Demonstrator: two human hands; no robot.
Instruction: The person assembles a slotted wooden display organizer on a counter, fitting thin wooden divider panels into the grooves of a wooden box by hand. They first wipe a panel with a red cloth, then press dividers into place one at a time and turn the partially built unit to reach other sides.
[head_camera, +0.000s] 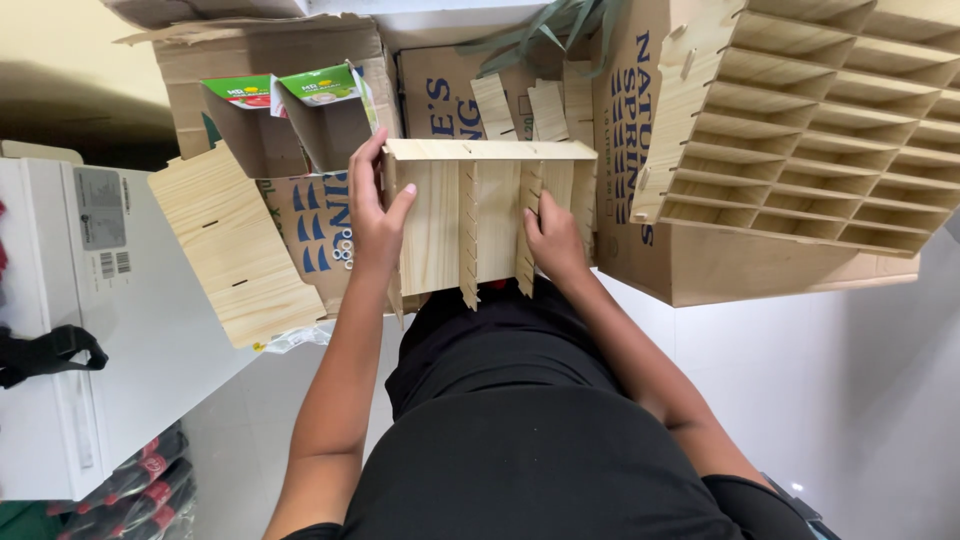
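Note:
I hold a partly built light wooden rack (500, 150) against my lap, its back panel facing me. Two notched upright dividers (468, 240) stand out from the panel. My left hand (375, 215) grips the rack's left edge, fingers wrapped over the side. My right hand (553, 240) presses on the right notched divider near the panel's lower part. Both forearms reach up from my black clothing.
A finished wooden grid organiser (800, 120) with many slots lies at right on a cardboard box (720, 270). A loose wooden panel (235, 250) leans at left beside small green-topped cartons (290, 110). Loose wooden slats (530, 105) rest behind. A white appliance (90, 300) stands far left.

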